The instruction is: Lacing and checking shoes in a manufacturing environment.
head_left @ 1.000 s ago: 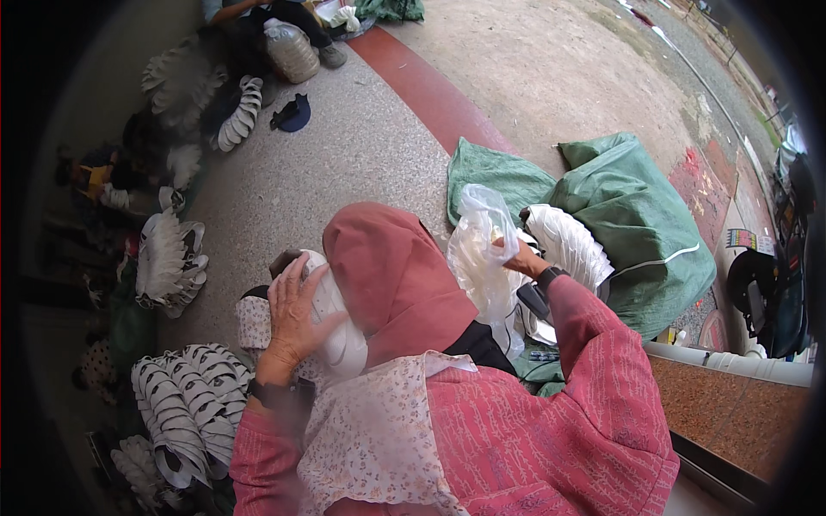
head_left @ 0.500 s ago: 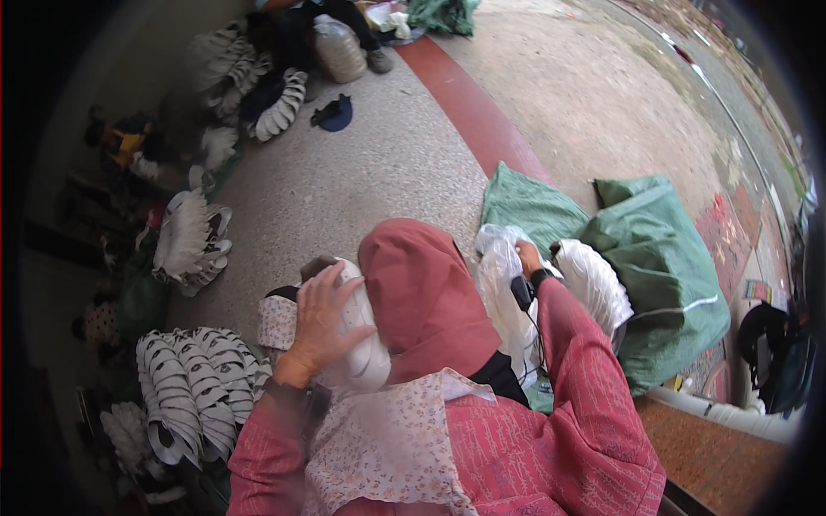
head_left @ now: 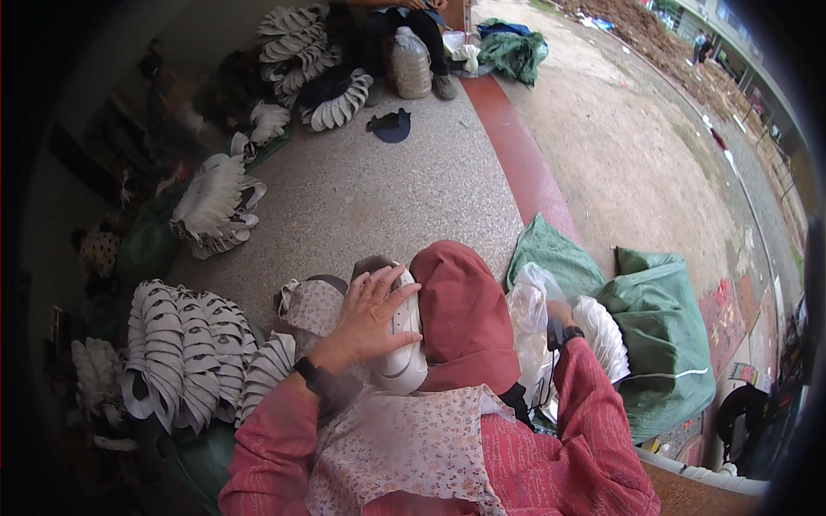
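A white shoe upper (head_left: 401, 371), rounded and closed in shape, rests on my lap against my left thigh. My left hand (head_left: 370, 320) lies over it, fingers stretched across its top and thumb on its right side, holding it against me. At my right side, my right hand (head_left: 559, 313) reaches to a clear plastic bag (head_left: 529, 314); the fingers are hidden by the plastic and the wrist. Beside that hand stands a row of nested white pieces (head_left: 605, 340). A dark reddish cloth (head_left: 465, 301) covers my right knee.
Stacks of nested white uppers (head_left: 185, 353) stand at my left, with another stack (head_left: 215, 202) beyond. Green sacks (head_left: 658, 335) are on the right. A dark blue cap (head_left: 391, 127) lies on the floor. Farther off, a person (head_left: 404, 21) sits by a large plastic jug (head_left: 411, 64).
The view has shifted, showing more of the far ground. My left hand stays on the white upper. My right hand has moved slightly at the plastic bag, its fingers now less visible.
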Demonstrator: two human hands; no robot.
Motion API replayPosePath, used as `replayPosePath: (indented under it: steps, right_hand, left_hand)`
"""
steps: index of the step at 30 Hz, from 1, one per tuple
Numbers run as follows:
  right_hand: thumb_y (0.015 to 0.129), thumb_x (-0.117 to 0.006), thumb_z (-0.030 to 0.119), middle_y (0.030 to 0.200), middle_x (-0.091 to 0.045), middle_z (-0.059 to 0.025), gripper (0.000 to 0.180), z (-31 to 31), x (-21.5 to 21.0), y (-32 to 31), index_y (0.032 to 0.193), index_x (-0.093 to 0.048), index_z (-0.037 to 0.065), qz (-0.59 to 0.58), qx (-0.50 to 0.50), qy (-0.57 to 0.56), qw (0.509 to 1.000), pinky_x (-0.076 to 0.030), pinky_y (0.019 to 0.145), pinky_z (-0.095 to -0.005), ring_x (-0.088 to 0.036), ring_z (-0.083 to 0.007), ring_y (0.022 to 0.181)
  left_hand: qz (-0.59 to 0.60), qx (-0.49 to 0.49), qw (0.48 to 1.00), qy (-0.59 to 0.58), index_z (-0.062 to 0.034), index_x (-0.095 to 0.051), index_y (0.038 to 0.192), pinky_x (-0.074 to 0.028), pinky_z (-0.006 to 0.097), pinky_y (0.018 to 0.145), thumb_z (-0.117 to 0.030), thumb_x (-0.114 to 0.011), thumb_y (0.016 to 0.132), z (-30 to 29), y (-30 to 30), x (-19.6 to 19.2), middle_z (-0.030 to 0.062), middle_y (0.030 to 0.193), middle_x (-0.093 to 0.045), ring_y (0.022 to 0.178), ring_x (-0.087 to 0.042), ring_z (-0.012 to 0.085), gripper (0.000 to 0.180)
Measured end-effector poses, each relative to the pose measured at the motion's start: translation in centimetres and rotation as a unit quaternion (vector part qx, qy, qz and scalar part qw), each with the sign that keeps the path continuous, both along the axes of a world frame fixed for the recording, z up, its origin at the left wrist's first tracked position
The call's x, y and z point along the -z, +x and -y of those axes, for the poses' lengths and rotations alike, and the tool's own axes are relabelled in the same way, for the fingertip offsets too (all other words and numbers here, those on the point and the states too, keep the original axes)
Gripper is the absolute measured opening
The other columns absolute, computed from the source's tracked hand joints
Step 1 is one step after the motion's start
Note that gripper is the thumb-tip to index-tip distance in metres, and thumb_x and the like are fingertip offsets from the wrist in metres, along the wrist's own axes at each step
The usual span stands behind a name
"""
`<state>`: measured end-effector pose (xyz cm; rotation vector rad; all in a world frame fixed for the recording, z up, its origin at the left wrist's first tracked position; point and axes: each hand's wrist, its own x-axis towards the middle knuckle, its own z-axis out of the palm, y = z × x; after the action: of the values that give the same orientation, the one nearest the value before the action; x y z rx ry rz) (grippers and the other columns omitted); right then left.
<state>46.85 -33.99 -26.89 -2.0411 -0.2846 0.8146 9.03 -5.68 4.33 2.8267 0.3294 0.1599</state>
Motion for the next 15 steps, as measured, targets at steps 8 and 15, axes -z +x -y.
replayPosePath:
  steps: [8, 15]
  right_hand:
    - [0.091, -0.066, 0.029, 0.083, -0.064, -0.0026, 0.027, 3.0, -1.2, -3.0, 0.088, -0.064, 0.002, -0.249, 0.059, 0.255, 0.932, -0.047, 0.062, -0.0243, -0.06, -0.0111, 0.072]
    - [0.085, -0.072, 0.02, 0.08, -0.068, -0.0083, 0.021, 2.7, -11.4, -5.5, 0.089, -0.064, 0.001, 0.003, 0.136, 0.193, 0.972, -0.055, 0.062, -0.0294, -0.064, -0.0157, 0.064]
  left_hand:
    - [0.037, -0.001, 0.999, 0.004, -0.0214, -0.046, 0.141, -0.016, 0.05, 0.117, -0.053, -0.074, 0.073, -0.1, -1.0, 0.6, 0.0095, 0.152, -0.031, 0.143, -0.025, 0.0289, 0.08]
    - [0.049, 0.007, 0.999, 0.005, -0.021, -0.047, 0.141, -0.015, 0.049, 0.117, -0.06, -0.071, 0.075, -0.4, -1.3, 1.2, 0.0126, 0.151, -0.032, 0.142, -0.026, 0.0321, 0.081]
